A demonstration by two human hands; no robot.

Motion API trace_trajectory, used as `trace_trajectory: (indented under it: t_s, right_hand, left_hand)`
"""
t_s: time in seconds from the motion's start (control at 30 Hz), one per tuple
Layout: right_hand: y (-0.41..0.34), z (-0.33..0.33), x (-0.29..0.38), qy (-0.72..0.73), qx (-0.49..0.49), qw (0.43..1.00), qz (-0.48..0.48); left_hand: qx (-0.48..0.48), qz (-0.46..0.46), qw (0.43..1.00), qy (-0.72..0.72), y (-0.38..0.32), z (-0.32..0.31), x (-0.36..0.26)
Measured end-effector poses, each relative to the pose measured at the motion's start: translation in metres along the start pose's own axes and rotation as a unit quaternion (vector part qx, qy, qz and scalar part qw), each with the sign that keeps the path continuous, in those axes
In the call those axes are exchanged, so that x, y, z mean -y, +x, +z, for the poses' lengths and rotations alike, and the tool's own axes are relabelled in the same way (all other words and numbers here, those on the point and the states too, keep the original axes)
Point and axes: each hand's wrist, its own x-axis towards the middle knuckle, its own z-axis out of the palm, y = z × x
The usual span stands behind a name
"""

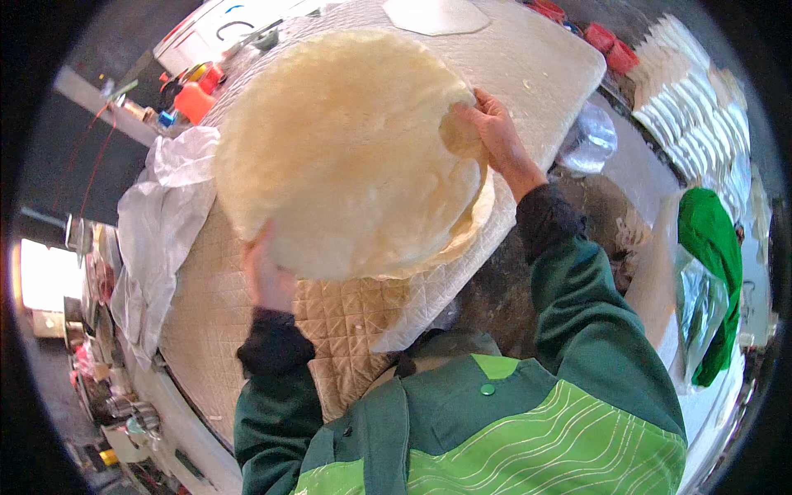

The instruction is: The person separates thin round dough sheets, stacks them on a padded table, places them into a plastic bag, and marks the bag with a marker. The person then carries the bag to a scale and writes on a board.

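Observation:
A large round flatbread (346,148), thin and pale yellow, is held up over a table with a quilted cover (229,334). My left hand (269,269) grips its lower left edge, the fingers partly hidden by the bread. At the right edge my right hand (495,130) pinches the rim, thumb on the upper face, beside a folded-over flap. More of the same thin bread shows under the lower right edge; whether it is a separate sheet I cannot tell. Another flat pale sheet (436,13) lies at the far side of the table.
Crumpled translucent plastic sheeting (164,210) hangs over the table's left edge. Red containers (609,46) stand beyond the far right corner. Many stacked pale folded sheets (693,117) are at the right, near a clear plastic bag (588,137) and a green cloth (711,247).

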Motion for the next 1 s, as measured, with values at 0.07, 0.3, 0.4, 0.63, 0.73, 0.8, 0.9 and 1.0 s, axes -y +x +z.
trace_trajectory:
  t_s: [0.07,0.3,0.4,0.63,0.73,0.8,0.9,1.0]
  right_hand:
    - [0.005,-0.041,-0.030,-0.107,-0.041,0.993,0.026]
    - [-0.081,-0.063,-0.109,-0.018,-0.283,0.958,0.026]
    - [-0.094,-0.067,-0.171,0.108,-0.260,0.960,0.009]
    - [-0.098,-0.013,-0.126,0.273,-0.155,0.948,0.052]
    - [-0.089,-0.006,-0.125,0.257,-0.222,0.940,0.040]
    - [-0.087,-0.017,-0.168,0.204,-0.210,0.956,0.003]
    - [-0.089,-0.039,-0.205,0.054,-0.277,0.958,-0.048]
    - [-0.102,-0.032,-0.165,0.006,-0.258,0.966,-0.017]
  left_hand:
    - [-0.023,-0.009,0.999,0.031,0.020,0.012,0.054]
    - [-0.066,-0.033,0.986,0.152,0.026,0.005,0.085]
    - [-0.084,0.006,0.966,0.243,0.027,0.024,0.083]
    - [-0.010,-0.027,0.985,0.172,0.064,-0.009,0.092]
    - [-0.020,-0.023,0.984,0.176,0.069,-0.010,0.098]
    - [-0.003,-0.039,0.981,0.192,0.077,-0.018,0.108]
    - [-0.040,-0.092,0.986,0.134,0.042,0.027,0.100]
    - [-0.030,-0.023,0.988,0.151,0.041,0.010,0.101]
